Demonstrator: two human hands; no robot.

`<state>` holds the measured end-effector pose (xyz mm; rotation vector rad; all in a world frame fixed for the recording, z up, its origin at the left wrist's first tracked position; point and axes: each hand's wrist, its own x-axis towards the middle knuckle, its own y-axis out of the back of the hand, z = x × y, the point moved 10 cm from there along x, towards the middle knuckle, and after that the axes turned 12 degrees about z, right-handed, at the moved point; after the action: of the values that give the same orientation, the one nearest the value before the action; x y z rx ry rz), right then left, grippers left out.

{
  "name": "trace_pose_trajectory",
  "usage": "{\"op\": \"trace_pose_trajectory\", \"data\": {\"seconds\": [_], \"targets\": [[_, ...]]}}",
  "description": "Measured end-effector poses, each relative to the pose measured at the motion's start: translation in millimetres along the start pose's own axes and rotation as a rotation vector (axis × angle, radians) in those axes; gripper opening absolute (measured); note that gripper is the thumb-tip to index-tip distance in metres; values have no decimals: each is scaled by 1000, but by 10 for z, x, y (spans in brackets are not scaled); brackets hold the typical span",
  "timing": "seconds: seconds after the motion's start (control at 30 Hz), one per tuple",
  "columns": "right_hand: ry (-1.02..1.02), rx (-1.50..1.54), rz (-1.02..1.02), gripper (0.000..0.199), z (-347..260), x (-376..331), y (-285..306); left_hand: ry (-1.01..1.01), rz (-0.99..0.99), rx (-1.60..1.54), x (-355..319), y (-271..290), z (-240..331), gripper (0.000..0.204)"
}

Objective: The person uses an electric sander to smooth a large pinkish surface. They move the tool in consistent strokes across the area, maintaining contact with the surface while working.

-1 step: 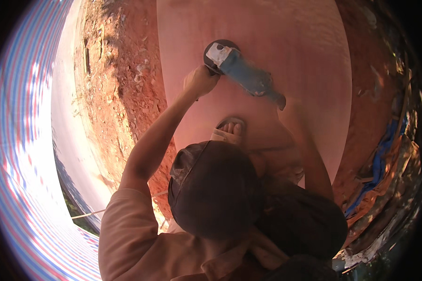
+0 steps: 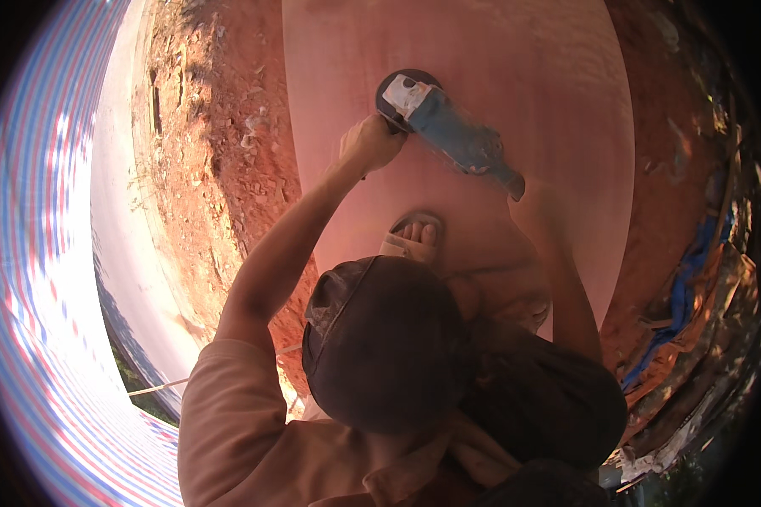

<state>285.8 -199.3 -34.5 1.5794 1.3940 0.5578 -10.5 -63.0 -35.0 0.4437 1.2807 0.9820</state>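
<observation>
Taking the blue power tool (image 2: 455,133) as our clock's centre, we have passage over the smooth pink sheet (image 2: 533,68) from twelve to three. Our left hand (image 2: 370,144) blocks nine o'clock, our right hand (image 2: 537,209) between four and five; towards six, a sandalled foot (image 2: 416,237) and dark cap (image 2: 389,342) obstruct.

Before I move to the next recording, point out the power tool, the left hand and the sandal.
Power tool (image 2: 455,137): head view, on its blue body.
Left hand (image 2: 372,144): head view, on the back of the hand.
Sandal (image 2: 407,246): head view, on the pale strap below the toes.
</observation>
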Motion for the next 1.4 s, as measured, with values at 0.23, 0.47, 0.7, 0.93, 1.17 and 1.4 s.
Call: {"op": "trace_pose_trajectory", "data": {"seconds": [0.23, 0.47, 0.7, 0.93, 1.17, 1.4], "targets": [[-296, -86, 208, 32, 1586, -404, 714, -579, -19, 51, 182, -855, 2020, 39], [-384, 46, 340, 45, 2395, -814, 1083, -765, -128, 100, -102, -1432, 3060, 42], [-239, 117, 231, 44, 1668, -353, 710, -492, -66, 34, 99, -776, 1993, 43], [-19, -107, -38, 30, 16, 329, 171, -101, 77, -6, 266, 151, 282, 48], [20, -16, 22, 33, -35, 396, 180, -120, 86, -4, 390, 159, 291, 48], [-271, 25, 216, 42, 1604, -386, 791, -597, -50, 4, 131, -907, 2123, 36]]}}
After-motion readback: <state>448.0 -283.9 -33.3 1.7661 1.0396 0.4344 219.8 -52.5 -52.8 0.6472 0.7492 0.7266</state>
